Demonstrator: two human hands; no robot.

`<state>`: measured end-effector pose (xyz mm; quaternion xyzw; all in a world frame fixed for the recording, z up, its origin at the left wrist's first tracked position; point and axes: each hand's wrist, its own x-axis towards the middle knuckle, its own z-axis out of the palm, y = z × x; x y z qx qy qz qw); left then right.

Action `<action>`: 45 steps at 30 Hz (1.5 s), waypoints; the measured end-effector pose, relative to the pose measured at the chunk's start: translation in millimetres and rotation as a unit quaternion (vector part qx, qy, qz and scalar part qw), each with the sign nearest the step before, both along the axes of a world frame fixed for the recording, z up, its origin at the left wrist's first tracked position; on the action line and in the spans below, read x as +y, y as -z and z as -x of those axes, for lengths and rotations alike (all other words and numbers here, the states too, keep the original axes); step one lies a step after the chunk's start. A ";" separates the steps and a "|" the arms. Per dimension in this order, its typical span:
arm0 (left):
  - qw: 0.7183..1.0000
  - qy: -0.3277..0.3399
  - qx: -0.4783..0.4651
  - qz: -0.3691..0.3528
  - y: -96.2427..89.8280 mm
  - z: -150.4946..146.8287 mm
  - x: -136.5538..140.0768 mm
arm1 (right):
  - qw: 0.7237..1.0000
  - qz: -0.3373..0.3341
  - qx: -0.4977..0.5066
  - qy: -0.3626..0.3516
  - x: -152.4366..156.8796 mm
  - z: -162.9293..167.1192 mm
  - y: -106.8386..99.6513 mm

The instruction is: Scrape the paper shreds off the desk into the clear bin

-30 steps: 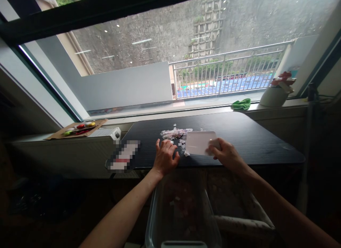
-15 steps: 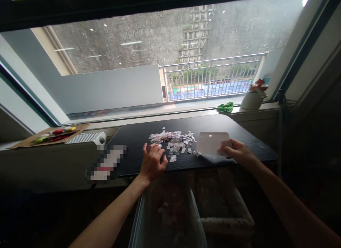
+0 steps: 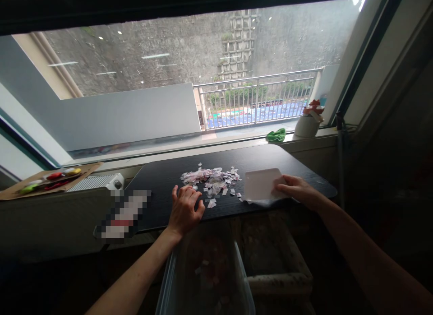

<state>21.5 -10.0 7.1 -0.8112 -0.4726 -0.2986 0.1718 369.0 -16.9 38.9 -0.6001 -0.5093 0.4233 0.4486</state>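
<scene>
A loose heap of small torn paper scraps (image 3: 213, 177), whitish with pink and purple tints, lies on the black table (image 3: 158, 179). My left hand (image 3: 186, 208) hovers or rests at the heap's near left side, palm down, fingers apart and slightly curled, with nothing held. To the right of the heap, my right hand (image 3: 295, 188) grips the right edge of a white rectangular tray-like piece (image 3: 260, 184) with rounded corners. A few stray scraps lie by its lower left edge. Whether the piece touches the tabletop, I cannot tell.
Below the table's front edge stands a clear plastic bin (image 3: 241, 270) with some scraps inside. Right of it is a padded frame-like object (image 3: 280, 281). A green cloth (image 3: 276, 135) and a white container (image 3: 307, 125) sit on the windowsill. A radiator (image 3: 98, 182) is at left.
The whole view has swung a little to the right, so everything appears shifted left. The white piece stays in my right hand, and my left hand keeps its place by the scraps.
</scene>
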 end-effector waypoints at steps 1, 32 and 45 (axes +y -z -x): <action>1.000 0.001 0.001 -0.001 -0.1 0.1 0.0 | 1.000 0.005 0.008 -0.011 0.3 -1.4 1.3; 0.982 0.134 0.003 0.133 -5.0 -84.0 -11.8 | 0.997 0.036 0.050 -0.054 -2.8 -10.7 12.4; 0.974 0.165 -0.082 0.131 4.2 -79.9 -15.5 | 0.999 0.003 0.032 0.010 9.6 4.7 4.7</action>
